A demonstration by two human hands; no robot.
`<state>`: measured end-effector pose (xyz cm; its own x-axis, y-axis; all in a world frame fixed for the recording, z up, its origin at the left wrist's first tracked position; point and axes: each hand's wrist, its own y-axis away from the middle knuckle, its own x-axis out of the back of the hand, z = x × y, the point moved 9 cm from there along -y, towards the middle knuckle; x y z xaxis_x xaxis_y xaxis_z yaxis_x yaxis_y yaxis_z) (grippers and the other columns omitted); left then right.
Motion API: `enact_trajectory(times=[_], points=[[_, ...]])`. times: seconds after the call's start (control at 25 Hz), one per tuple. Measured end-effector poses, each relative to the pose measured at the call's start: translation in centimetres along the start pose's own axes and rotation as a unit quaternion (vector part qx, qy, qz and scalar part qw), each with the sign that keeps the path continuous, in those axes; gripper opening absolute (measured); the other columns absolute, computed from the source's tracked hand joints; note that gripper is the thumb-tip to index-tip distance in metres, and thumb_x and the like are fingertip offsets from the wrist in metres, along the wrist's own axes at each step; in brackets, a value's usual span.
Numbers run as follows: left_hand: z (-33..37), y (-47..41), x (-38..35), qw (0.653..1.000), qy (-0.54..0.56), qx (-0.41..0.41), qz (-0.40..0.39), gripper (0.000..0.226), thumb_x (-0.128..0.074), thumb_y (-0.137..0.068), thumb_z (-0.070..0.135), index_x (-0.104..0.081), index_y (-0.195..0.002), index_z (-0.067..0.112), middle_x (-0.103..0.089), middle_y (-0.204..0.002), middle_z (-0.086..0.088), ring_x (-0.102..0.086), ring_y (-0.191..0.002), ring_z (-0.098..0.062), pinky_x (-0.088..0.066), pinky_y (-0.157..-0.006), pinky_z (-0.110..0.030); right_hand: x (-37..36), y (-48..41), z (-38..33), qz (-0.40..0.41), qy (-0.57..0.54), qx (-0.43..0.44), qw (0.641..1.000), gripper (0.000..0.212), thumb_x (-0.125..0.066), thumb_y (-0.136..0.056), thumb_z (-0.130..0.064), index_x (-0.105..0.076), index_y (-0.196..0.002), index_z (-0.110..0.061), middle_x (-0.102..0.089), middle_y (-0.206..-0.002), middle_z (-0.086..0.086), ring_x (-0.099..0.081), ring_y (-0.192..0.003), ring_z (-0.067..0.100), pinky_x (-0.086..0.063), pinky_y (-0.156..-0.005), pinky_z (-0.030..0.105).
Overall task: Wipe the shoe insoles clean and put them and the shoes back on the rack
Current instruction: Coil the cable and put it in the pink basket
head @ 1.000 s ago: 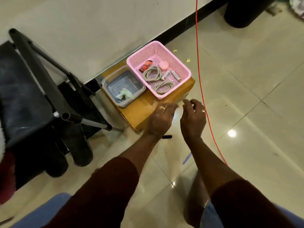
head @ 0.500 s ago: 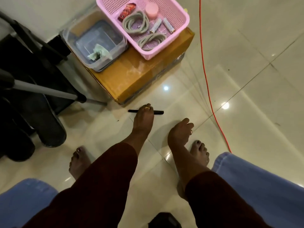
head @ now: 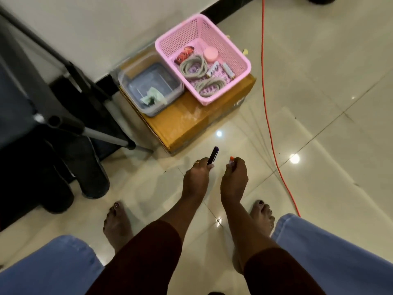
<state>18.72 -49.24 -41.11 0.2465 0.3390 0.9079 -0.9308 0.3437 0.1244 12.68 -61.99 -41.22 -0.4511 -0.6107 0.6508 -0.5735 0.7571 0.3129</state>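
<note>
Two dark shoe shapes [head: 91, 171] stand on end on the floor at the left, leaning against the foot of a black shoe rack [head: 63, 122]. They are too dark to tell whether they are shoes or insoles. The rack fills the left edge of the view, with a grey metal bar [head: 106, 138] running along its lower front.

Neither hand touches the rack or the shoe shapes. Both hands are held low over the glossy tiled floor [head: 319, 135], near the centre of the view. The left hand [head: 196, 177] has its fingers curled round a dark pen [head: 213, 158], which sticks out past the fingers and points away from the person. The right hand [head: 235, 177], just beside it, pinches a small orange-tipped object [head: 231, 159] between the fingertips; what it is cannot be made out.

Beyond the hands a flat cardboard box [head: 191, 122] sits on the floor against the wall. On it stand two things side by side:
- On the left, a clear plastic container [head: 125, 86] holds a crumpled pale green wipe [head: 153, 96].
- On the right, a pink mesh basket [head: 214, 33] holds coiled grey cords [head: 192, 67], a round pink jar [head: 211, 53], a red packet [head: 184, 55] and two small white tubes [head: 212, 69].

An orange cable [head: 265, 103] runs across the floor to the right of the box. At the bottom are the person's bare feet [head: 116, 222], blue trouser legs [head: 53, 269] and maroon sleeves [head: 148, 252].
</note>
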Motion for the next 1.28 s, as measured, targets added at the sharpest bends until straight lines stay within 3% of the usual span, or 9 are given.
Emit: enact_trajectory(times=[0.24,0.36,0.44,0.6,0.76,0.92,1.12,1.28], points=[[3.0,-4.7,12.4,0.979,0.106,0.017,0.176,0.025,-0.064,-0.085,0.028,-0.07,-0.094,0.006,-0.068,-0.067,-0.009,-0.064,-0.054,-0.022,-0.046,-0.047,-0.023,4.5,0.3,-14.0,0.09,-0.072,0.246,0.962,0.009,-0.058,-0.089,-0.007,-0.064,-0.092,-0.001,-0.066,-0.085,0.011,-0.061,-0.077,0.023,-0.049,-0.07,0.031],[3.2,-9.2,18.5,0.955,0.208,0.068,0.199,0.028,-0.054,-0.092,0.022,-0.067,-0.105,0.001,-0.069,-0.083,-0.018,-0.065,-0.073,-0.032,-0.049,-0.06,-0.037,5.6,-1.9,-21.1,0.106,-0.077,0.313,0.941,0.01,-0.061,-0.087,-0.008,-0.067,-0.092,-0.001,-0.069,-0.086,0.012,-0.064,-0.076,0.023,-0.052,-0.069,0.031],[2.1,-13.0,20.4,0.94,0.268,0.123,0.173,0.026,-0.055,-0.094,0.019,-0.066,-0.11,0.002,-0.069,-0.094,-0.016,-0.064,-0.083,-0.027,-0.049,-0.067,-0.034,5.4,-4.0,-25.0,0.083,-0.064,0.334,0.937,0.013,-0.06,-0.088,-0.008,-0.068,-0.096,-0.001,-0.071,-0.09,0.014,-0.066,-0.08,0.026,-0.053,-0.073,0.033],[-0.8,-21.0,21.3,0.946,0.228,0.208,0.101,0.03,-0.064,-0.089,0.023,-0.066,-0.11,0.003,-0.07,-0.105,-0.011,-0.068,-0.089,-0.023,-0.055,-0.073,-0.03,2.2,-9.0,-29.9,0.0,0.022,0.299,0.954,0.017,-0.056,-0.089,-0.008,-0.069,-0.1,-0.003,-0.07,-0.099,0.014,-0.065,-0.09,0.025,-0.047,-0.082,0.028],[-0.6,-27.2,22.3,0.99,0.038,0.133,0.036,0.043,-0.071,-0.082,0.027,-0.062,-0.118,0.005,-0.065,-0.117,-0.015,-0.063,-0.106,-0.03,-0.05,-0.085,-0.033,-1.3,-12.9,-30.1,-0.034,0.121,0.219,0.967,0.025,-0.055,-0.089,-0.004,-0.063,-0.112,-0.004,-0.065,-0.11,0.015,-0.063,-0.096,0.029,-0.051,-0.082,0.034],[-0.8,-31.6,20.8,0.996,-0.039,0.081,-0.015,0.046,-0.073,-0.08,0.027,-0.061,-0.119,0.005,-0.063,-0.118,-0.017,-0.061,-0.108,-0.034,-0.048,-0.09,-0.037,-3.0,-14.3,-28.6,-0.035,0.153,0.169,0.973,0.029,-0.052,-0.091,-0.006,-0.057,-0.119,-0.003,-0.062,-0.116,0.015,-0.061,-0.101,0.029,-0.05,-0.079,0.033],[-0.9,-32.1,18.1,0.998,-0.024,0.064,-0.006,0.046,-0.072,-0.081,0.02,-0.06,-0.122,0.004,-0.062,-0.121,-0.016,-0.059,-0.11,-0.03,-0.047,-0.095,-0.034,-3.0,-14.7,-27.2,-0.014,0.118,0.149,0.982,0.028,-0.048,-0.093,-0.007,-0.054,-0.12,-0.001,-0.061,-0.118,0.016,-0.059,-0.106,0.029,-0.049,-0.083,0.034],[-0.6,-31.6,18.1,0.997,-0.015,0.076,-0.011,0.053,-0.067,-0.085,0.029,-0.052,-0.126,-0.001,-0.058,-0.126,-0.016,-0.056,-0.116,-0.03,-0.043,-0.096,-0.03,-3.2,-14.6,-27.0,-0.016,0.139,0.158,0.977,0.028,-0.045,-0.094,-0.007,-0.053,-0.121,-0.003,-0.059,-0.119,0.015,-0.058,-0.107,0.029,-0.048,-0.083,0.034]])
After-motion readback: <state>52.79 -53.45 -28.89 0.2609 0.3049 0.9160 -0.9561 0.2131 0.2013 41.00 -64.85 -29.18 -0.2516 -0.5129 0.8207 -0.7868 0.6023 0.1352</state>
